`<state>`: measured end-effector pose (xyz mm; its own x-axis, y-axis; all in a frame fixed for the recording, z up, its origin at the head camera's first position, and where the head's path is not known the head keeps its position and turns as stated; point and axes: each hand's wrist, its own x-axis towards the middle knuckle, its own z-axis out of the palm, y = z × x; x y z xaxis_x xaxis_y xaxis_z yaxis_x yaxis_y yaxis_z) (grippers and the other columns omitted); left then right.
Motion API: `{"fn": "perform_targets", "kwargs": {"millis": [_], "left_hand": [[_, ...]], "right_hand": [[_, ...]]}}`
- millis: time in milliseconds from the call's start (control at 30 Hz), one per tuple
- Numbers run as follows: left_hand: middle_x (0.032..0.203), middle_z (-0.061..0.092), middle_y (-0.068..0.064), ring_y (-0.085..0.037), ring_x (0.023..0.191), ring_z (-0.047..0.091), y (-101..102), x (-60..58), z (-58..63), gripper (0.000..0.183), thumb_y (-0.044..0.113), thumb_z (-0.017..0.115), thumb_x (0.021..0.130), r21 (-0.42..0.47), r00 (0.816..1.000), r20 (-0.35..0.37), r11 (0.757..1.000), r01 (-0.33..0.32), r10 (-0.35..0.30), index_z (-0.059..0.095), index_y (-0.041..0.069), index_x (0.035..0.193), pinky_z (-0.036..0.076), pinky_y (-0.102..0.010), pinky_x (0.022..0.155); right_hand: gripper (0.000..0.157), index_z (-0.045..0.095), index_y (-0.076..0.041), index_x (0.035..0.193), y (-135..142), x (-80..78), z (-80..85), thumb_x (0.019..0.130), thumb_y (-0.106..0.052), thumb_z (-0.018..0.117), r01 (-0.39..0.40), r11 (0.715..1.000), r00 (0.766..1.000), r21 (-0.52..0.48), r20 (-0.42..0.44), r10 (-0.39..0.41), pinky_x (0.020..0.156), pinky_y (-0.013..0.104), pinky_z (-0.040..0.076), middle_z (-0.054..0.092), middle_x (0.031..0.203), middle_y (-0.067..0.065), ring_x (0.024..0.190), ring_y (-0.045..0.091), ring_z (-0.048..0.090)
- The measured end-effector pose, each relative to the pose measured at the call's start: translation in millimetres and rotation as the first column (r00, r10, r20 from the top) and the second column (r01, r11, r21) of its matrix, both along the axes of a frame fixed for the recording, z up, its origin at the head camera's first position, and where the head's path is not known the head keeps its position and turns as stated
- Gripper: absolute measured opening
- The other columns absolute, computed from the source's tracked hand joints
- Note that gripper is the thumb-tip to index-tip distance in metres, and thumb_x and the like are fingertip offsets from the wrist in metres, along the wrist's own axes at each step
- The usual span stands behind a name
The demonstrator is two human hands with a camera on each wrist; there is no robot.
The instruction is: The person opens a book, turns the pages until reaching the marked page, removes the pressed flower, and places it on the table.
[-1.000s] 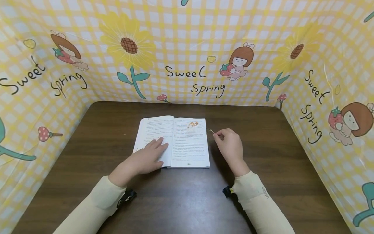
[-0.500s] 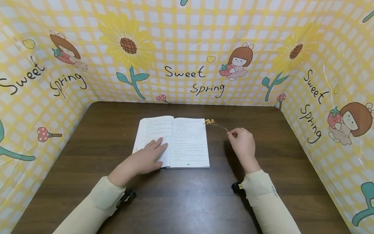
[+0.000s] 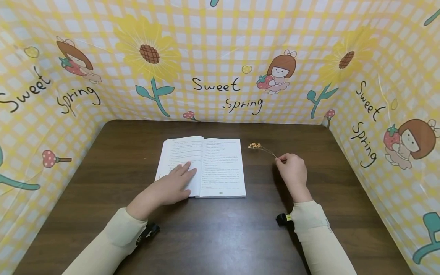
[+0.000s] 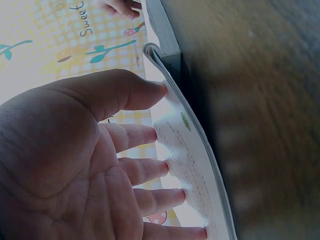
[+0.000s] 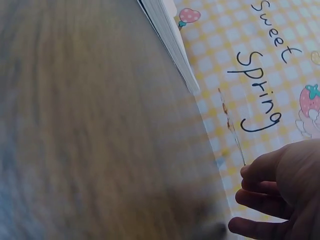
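Note:
An open book (image 3: 221,164) with printed pages lies on the dark wooden table. My left hand (image 3: 173,183) rests on its left page, fingers spread and fairly straight; the left wrist view shows the fingertips (image 4: 162,167) against the paper. To the right of the book, my right hand (image 3: 293,172) pinches the thin stem end of a small dried flower sprig (image 3: 255,146) between thumb and finger. The sprig's orange-yellow heads point left towards the book, a short gap off its right edge. Seen from the right wrist, the sprig (image 5: 228,120) extends from the fingertips, over the table.
Yellow checked cloth (image 3: 220,46) with flower and girl prints stands around the back and both sides of the table (image 3: 213,236). A black wrist strap piece (image 3: 148,233) sits under the left sleeve, another (image 3: 283,219) by the right.
My right hand has moved right, drawing the dried flower sprig off the book's right page and out past its edge. The left hand has stayed on the left page.

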<state>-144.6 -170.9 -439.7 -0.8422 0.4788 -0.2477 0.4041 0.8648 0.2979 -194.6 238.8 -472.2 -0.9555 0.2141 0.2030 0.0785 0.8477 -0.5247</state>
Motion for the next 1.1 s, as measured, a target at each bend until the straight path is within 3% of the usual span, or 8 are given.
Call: {"fn": "perform_targets", "kwargs": {"millis": [267, 767, 1100], "left_hand": [[0.169, 0.017, -0.022, -0.048, 0.154, 0.018, 0, -0.5, -1.0, 0.072, 0.027, 0.063, 0.099, -0.004, 1.000, 0.003, 1.000, -0.002, 0.002, 0.033, 0.007, 0.160, 0.023, -0.061, 0.121], [0.169, 0.017, -0.022, -0.049, 0.154, 0.018, -1, -1.6, 0.1, 0.070, 0.026, 0.063, 0.099, 0.003, 1.000, 0.008, 1.000, -0.002, 0.002, 0.033, 0.007, 0.160, 0.023, -0.061, 0.121], [0.169, 0.017, -0.021, -0.048, 0.154, 0.017, -1, -0.7, -3.0, 0.072, 0.027, 0.063, 0.099, 0.001, 1.000, 0.015, 1.000, -0.002, 0.002, 0.032, 0.007, 0.161, 0.023, -0.061, 0.121]], "right_hand": [[0.021, 0.080, -0.014, 0.093, 3, 0.6, -3.4, 0.095, -0.032, 0.068, -0.001, 1.000, 1.000, 0.016, 0.011, 0.000, 0.068, 0.048, 0.053, 0.077, 0.096, 0.009, 0.084, 0.032, 0.070], [0.019, 0.082, -0.012, 0.090, 6, -2.1, -19.3, 0.094, -0.029, 0.073, -0.051, 0.995, 0.998, 0.091, -0.031, 0.054, 0.092, 0.058, 0.046, 0.075, 0.104, 0.012, 0.104, 0.041, 0.063], [0.017, 0.082, -0.012, 0.088, 6, 1.4, -24.3, 0.092, -0.028, 0.076, -0.063, 0.993, 0.996, 0.097, -0.053, 0.069, 0.090, 0.057, 0.045, 0.074, 0.103, 0.011, 0.103, 0.039, 0.062]]}}
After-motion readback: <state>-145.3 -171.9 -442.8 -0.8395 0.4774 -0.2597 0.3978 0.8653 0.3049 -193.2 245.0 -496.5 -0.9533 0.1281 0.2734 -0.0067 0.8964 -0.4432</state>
